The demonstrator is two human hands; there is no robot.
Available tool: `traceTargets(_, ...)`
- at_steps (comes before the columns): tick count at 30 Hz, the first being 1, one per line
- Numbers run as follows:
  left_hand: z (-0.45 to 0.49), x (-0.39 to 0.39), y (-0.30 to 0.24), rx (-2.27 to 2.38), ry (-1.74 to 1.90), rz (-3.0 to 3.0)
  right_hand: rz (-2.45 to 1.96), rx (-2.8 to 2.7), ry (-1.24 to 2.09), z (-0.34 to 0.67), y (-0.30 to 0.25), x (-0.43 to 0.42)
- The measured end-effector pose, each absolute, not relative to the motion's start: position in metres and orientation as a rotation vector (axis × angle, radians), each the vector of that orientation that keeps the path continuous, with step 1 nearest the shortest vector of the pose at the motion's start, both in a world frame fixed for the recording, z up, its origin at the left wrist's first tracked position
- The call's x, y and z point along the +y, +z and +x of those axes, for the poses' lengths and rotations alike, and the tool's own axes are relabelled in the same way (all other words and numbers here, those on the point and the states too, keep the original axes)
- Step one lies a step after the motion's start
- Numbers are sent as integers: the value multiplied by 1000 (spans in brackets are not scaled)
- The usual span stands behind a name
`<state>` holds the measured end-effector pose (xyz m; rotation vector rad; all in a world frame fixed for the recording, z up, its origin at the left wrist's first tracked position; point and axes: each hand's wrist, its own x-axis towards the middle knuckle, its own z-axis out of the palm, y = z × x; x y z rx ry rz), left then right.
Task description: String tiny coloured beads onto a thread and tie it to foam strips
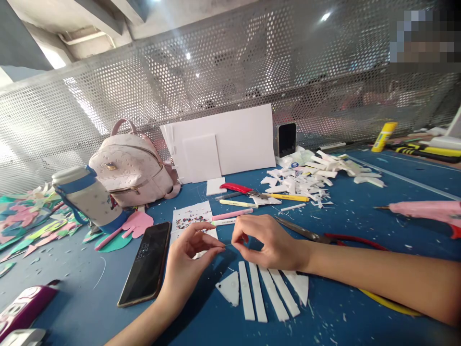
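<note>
Head view: pinching a thin wire (227,245) between left hand (187,259) and right hand (266,242), both grips closed, risking slipping onto the white strips (259,293).

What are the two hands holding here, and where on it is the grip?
A thin wire or needle-like piece, too fine to identify, is pinched between the left hand and right hand, each hand's fingertips gripping one end.
</note>
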<state>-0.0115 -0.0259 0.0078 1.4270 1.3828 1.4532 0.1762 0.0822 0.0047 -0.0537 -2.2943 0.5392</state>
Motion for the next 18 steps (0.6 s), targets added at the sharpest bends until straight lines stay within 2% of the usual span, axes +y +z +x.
traceTargets(18,-12,-27,8,1372,1457,1425,-40,-2289,536,176,7,81)
